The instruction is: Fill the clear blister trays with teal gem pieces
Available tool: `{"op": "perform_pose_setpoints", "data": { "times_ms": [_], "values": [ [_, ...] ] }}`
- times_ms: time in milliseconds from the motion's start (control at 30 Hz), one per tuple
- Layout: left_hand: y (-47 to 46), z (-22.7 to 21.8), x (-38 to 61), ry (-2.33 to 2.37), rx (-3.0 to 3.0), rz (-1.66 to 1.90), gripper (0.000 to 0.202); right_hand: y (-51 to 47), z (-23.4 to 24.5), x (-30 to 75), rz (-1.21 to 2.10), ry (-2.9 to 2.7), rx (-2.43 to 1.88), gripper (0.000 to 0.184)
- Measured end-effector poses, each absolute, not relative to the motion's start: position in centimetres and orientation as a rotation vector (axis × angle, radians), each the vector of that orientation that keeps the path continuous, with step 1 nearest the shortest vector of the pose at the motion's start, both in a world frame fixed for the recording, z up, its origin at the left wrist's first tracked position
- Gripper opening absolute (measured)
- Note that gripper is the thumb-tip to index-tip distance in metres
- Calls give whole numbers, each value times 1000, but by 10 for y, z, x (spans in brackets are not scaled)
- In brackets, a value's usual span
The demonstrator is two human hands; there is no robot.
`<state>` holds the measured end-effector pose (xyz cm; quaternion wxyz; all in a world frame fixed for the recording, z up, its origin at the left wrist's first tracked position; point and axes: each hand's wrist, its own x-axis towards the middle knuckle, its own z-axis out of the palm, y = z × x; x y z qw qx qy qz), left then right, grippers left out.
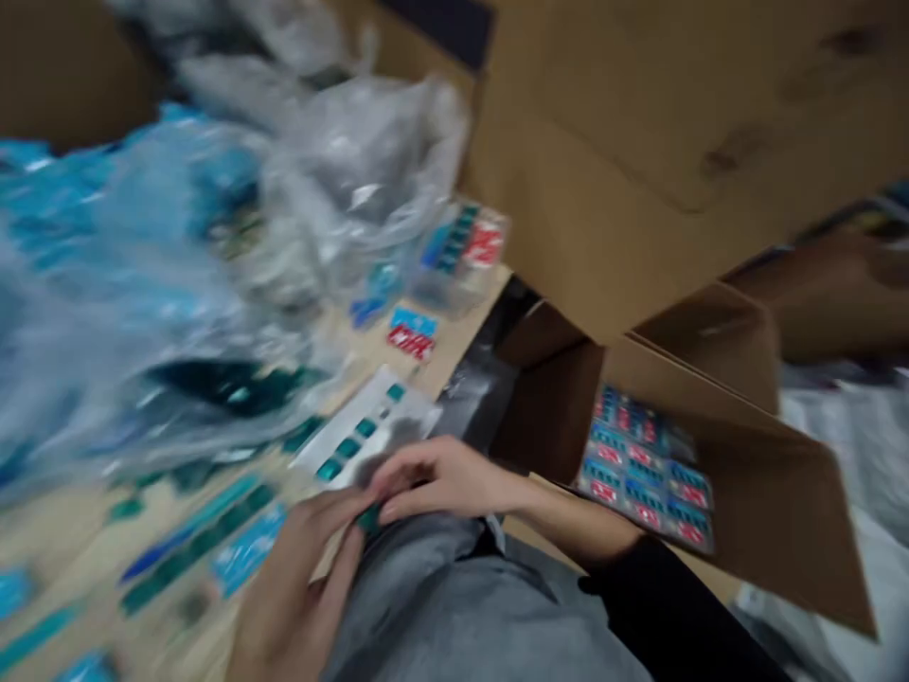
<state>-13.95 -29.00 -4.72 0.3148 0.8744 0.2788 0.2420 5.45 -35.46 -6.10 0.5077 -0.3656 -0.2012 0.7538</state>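
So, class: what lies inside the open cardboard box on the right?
Inside the open cardboard box lie flat packets printed blue and red, side by side. Anything beneath them is covered, and blur hides their print.

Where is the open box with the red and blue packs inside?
In the head view, the open cardboard box sits on the right, just beyond the right hand and below a bigger box.
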Motion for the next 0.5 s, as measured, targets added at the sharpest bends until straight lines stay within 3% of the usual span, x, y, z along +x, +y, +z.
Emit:
{"op": "perform_pose_setpoints", "data": {
  "times_ms": [100,200,367,433,500],
  "values": [
    [-305,-42,-134,805,2192,661,21,-346,-69,67,1759,-656,-1037,16],
    [-307,-53,-128,808,2076,647,20,-339,-72,71,1799,-767,-1072,17],
    [-310,-83,-146,1222,1925,872,17,-360,-116,65,1063,-863,-1587,27],
    [-308,-89,-158,1425,1833,923,13,-371,-149,59,947,-880,-1702,42],
    [-303,-91,-166,1396,1873,851,13,-376,-183,48,983,-1004,-1751,38]
  ]
}}
